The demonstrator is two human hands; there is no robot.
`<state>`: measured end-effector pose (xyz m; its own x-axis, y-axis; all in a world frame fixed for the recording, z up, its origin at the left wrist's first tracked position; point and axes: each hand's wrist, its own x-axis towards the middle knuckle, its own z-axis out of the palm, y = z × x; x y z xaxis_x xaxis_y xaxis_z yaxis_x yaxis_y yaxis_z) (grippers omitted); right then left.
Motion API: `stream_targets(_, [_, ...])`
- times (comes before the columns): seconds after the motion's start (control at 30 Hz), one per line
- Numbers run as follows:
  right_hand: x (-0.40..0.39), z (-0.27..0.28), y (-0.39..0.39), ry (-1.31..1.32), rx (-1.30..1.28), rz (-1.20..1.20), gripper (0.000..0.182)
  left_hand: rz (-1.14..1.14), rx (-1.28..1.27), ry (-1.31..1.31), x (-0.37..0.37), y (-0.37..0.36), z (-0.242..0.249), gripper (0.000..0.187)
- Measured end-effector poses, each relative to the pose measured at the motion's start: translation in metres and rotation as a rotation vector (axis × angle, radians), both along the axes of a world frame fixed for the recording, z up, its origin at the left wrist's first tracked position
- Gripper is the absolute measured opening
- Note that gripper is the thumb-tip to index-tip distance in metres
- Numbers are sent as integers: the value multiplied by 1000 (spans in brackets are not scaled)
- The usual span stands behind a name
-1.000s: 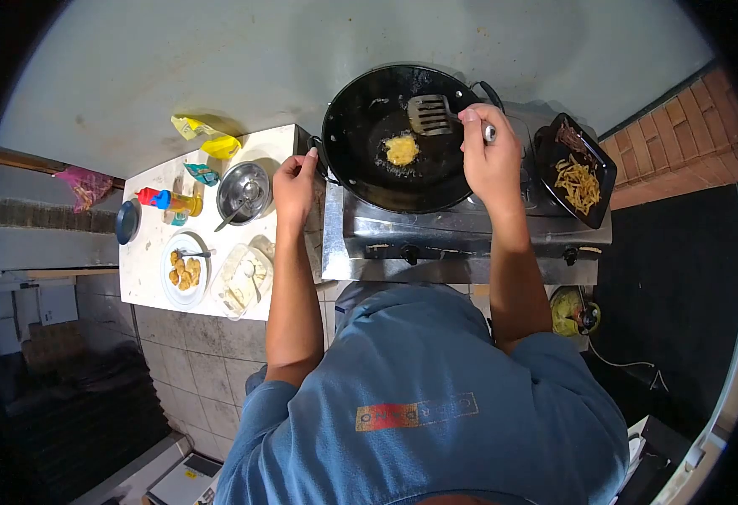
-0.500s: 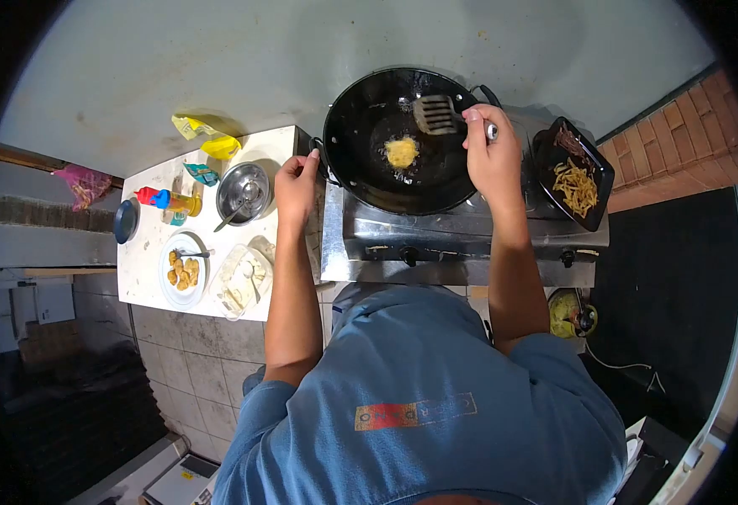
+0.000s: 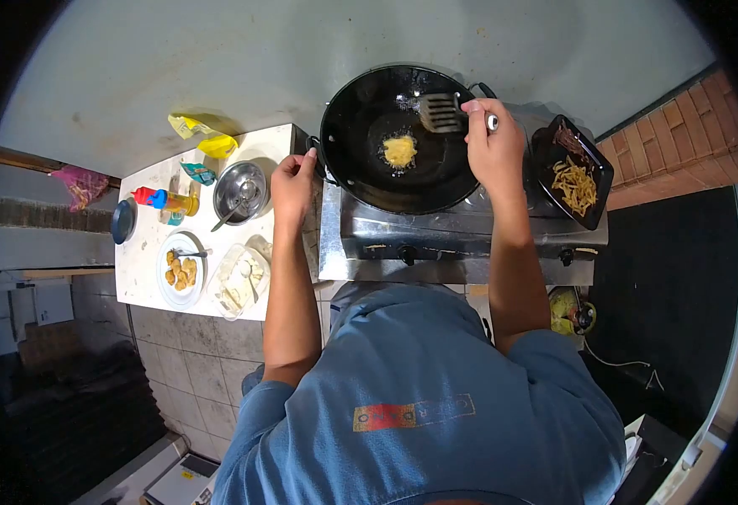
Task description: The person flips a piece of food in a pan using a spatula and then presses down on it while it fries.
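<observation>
A black wok [image 3: 355, 114] sits on the steel gas stove [image 3: 461, 229]. In its oil a golden, lumpy piece of food [image 3: 399, 151] fries, with small bubbles around its edge. My left hand [image 3: 293, 187] is closed at the wok's left side, thumb and finger pinching the loop handle [image 3: 314, 145]. Wrapped round the grip of a slotted spatula [image 3: 441, 113], my right hand [image 3: 495, 151] is over the wok's right rim. The blade hangs above the wok, up and to the right of the food and apart from it.
Right of the wok, a black tray [image 3: 598, 187] holds fries and dark strips. On the white table at left stand a metal bowl [image 3: 240, 187] with a spoon, a plate [image 3: 167, 290] of fried pieces, a plastic tub [image 3: 236, 286] and sauce bottles [image 3: 175, 202]. A wall rises behind.
The spatula blade has shifted slightly right and tilted, a little farther from the food. My right hand moved slightly right with it. My left hand stays at the wok handle.
</observation>
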<state>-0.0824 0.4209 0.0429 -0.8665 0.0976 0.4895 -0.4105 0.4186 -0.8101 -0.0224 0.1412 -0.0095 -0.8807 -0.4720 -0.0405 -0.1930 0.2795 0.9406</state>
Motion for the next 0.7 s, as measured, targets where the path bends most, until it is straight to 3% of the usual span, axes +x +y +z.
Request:
stream_targets(0.1, [-3,-3,3,3,123,-72,19,7,-9,2,-2,0,0,32])
stream_targets(0.27, [2,0,-2,-147,-32,21,19,10,10,15,-2,0,-3,31])
stream_targets(0.4, [1,0,-3,-62,-76,3,21,1,11,25,-4,-3,-6,32])
stream_targets(0.47, [-5,4,-1,21,104,-101,25,0,20,20,-2,-3,-6,32])
stream_targets(0.7, [-23,21,-4,23,293,-112,30,-7,-1,5,-3,-3,-5,33])
